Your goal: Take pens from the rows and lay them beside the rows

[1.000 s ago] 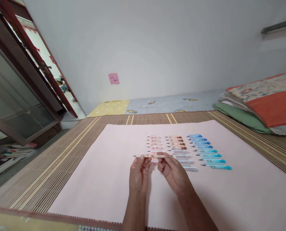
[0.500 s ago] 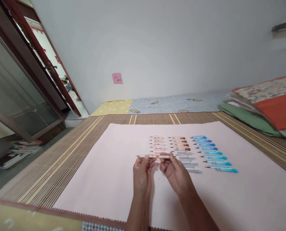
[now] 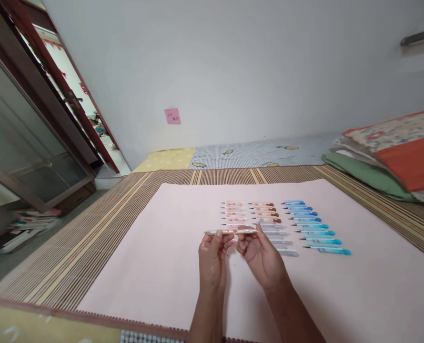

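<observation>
Pink paper sheet (image 3: 155,257) covers the striped mat (image 3: 90,238) in front of you, and on it pens lie in three columns, all with the tips to the left. Your left hand (image 3: 212,259) and your right hand (image 3: 262,257) are over the near part of the sheet, close together; whether they touch each other I cannot tell. Between them you hold one pale pen (image 3: 229,231) level, its thin tip pointing to the left, past the left hand. The grip of the left hand is pinching the front half of this pen with thumb and fingertips, and the grip of the right hand pinches the back end in the same way. The pen is just at the near end of the pink column (image 3: 234,212). Beside that column is the brown and grey column (image 3: 269,224), and further right the blue column (image 3: 312,226), well apart from your hands. Pillows (image 3: 394,152) lie at the far right, and a small pink note (image 3: 172,116) sticks on the white wall.
</observation>
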